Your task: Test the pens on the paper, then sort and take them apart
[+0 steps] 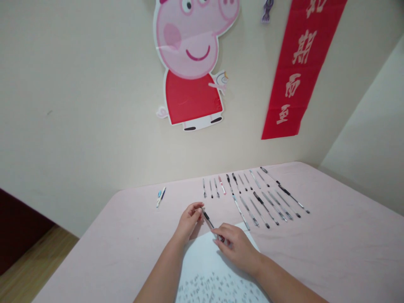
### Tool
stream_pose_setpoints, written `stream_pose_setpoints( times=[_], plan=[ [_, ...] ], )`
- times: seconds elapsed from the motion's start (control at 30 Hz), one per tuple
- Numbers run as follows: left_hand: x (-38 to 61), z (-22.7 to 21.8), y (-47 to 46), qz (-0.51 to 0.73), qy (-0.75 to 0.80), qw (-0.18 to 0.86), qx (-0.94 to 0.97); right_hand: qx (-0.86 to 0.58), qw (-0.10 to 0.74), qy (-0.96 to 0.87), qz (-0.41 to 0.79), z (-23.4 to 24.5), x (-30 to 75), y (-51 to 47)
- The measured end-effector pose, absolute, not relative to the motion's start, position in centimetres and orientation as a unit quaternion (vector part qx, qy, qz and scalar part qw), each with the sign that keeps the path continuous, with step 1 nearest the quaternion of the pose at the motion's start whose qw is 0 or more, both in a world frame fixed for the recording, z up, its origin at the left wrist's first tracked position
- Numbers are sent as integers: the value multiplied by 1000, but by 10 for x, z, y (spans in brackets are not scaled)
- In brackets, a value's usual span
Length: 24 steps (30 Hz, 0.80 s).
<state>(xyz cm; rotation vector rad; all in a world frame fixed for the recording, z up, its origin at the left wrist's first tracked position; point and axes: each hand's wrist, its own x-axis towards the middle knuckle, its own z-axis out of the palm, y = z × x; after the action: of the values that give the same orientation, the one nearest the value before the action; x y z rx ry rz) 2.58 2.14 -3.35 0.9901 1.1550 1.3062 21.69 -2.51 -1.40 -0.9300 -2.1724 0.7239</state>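
Observation:
Between my two hands is a pen (211, 223) with a dark grip and a clear barrel, slanting over the top part of a white sheet of paper (202, 256). My left hand (190, 221) pinches its upper end near the tip. My right hand (235, 244) is closed round the lower end, where a dark part shows between thumb and fingers. Dark handwritten marks fill the lower part of the sheet. Just beyond my right hand, a light blue and white pen (241, 212) lies with its lower end by the paper's top edge.
Several pens (267, 208) lie in two slanted rows at the right and back of the pink-covered table (126, 252). A red-pink pen (222, 185) is in the back row. At the left lie a blue and white pen (161, 197) and a small blue item (159, 193). A wall (126, 126) stands behind.

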Motion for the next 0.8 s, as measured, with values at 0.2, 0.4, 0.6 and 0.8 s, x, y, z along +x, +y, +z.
stream_pose_setpoints(
  times=[0.2,0.4,0.6,0.8],
  plan=[
    [26,-32,20,545,488,544,412,-426,336,-810,223,-15,219,-22],
    [25,-35,22,543,494,540,411,-473,284,-815,176,-11,217,-25],
    [28,-27,19,538,507,540,402,-514,191,-827,125,-8,214,-27],
    [29,-26,19,542,501,549,392,-557,143,-811,107,-7,216,-25]
  ],
)
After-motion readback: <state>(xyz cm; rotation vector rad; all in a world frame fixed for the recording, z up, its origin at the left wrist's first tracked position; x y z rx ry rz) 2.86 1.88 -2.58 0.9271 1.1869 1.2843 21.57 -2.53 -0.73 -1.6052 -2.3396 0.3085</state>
